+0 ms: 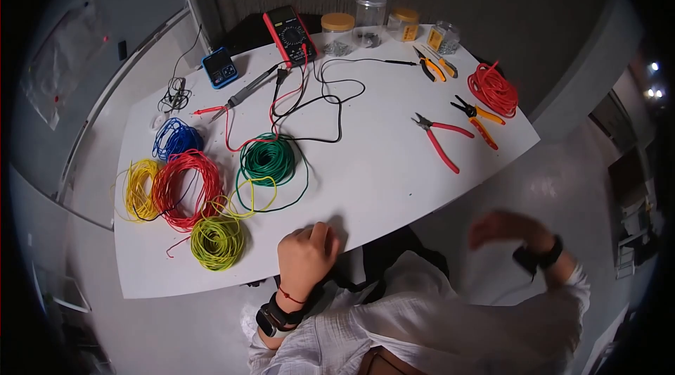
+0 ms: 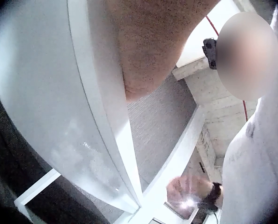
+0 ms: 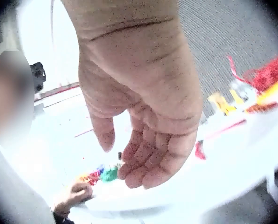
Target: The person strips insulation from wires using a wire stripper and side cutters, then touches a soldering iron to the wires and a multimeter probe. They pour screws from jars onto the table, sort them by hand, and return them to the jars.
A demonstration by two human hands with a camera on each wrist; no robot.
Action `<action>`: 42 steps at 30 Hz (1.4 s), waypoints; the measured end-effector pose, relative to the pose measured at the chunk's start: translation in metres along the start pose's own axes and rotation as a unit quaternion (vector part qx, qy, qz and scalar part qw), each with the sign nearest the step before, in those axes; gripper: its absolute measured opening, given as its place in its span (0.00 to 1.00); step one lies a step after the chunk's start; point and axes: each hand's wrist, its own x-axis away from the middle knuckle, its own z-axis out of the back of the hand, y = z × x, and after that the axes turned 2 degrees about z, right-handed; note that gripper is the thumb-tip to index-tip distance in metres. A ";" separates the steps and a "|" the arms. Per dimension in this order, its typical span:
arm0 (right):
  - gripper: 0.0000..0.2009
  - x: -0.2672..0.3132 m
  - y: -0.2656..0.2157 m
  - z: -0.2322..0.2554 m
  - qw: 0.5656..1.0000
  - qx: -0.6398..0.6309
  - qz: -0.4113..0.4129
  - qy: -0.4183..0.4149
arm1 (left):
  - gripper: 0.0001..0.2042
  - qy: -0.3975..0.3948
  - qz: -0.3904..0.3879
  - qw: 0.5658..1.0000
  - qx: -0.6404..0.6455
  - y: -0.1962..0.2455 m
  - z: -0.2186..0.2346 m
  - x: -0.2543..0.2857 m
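Note:
My left hand (image 1: 309, 254) rests at the front edge of the white table (image 1: 380, 185), its fingers loosely curled with nothing visible in them. Nearest to it are a coil of yellow-green wire (image 1: 217, 243) and a coil of green wire (image 1: 267, 159). Off the table's right front side, my right hand (image 1: 508, 229) hangs in the air, blurred in the head view. The right wrist view shows that hand (image 3: 143, 102) with relaxed, slightly bent fingers and a bare palm. On the table beyond it lie red-handled cutters (image 1: 446, 141) and orange-handled wire strippers (image 1: 481, 122).
Red (image 1: 186, 191), yellow (image 1: 141, 191) and blue (image 1: 177, 140) wire coils sit left, another red coil (image 1: 492, 91) right. Behind are a soldering iron (image 1: 252, 86), a multimeter (image 1: 290, 36) with trailing leads, a small blue-framed device (image 1: 220, 67), orange-handled pliers (image 1: 430, 65) and several jars (image 1: 370, 13).

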 end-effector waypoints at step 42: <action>0.34 -0.087 -0.162 0.110 0.913 0.127 0.326 0.211 | 0.07 0.047 0.067 0.983 0.163 0.006 0.011 -0.002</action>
